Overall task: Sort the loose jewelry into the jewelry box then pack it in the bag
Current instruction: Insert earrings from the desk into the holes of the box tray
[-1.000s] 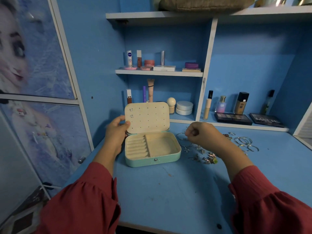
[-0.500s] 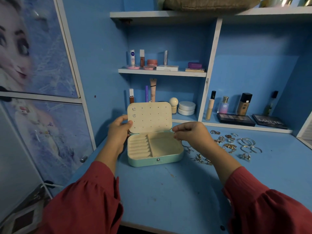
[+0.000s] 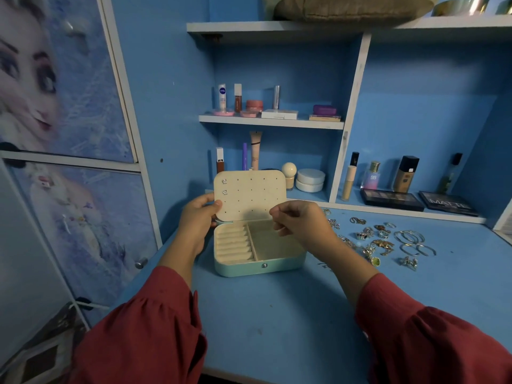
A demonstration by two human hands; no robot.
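- Box [image 3: 260,266] is sitting open on the counter [image 3: 277,322], mid-frame, mint shell w/ cream lining; lid [image 3: 250,198] is standing upright at the back.
- Two studs [image 3: 224,187] are sitting pinned in the lid's top-left holes.
- Base is showing ring rolls on the left and a plain compartment on the right.
- Left hand [image 3: 198,220] is gripping the lid's left edge, thumb on the front.
- Right hand [image 3: 300,221] is hovering over the box's right side, fingers curled w/ tips pinched together; can't tell if anything is being held.
- Loose jewelry [image 3: 385,241] is lying scattered on the counter right of the box: rings, earrings, hoops.
- Red sleeves [image 3: 144,342] are covering both forearms.
- Cosmetics [image 3: 277,106] are standing on the shelves behind; palettes [image 3: 392,199] are lying flat at the back right.
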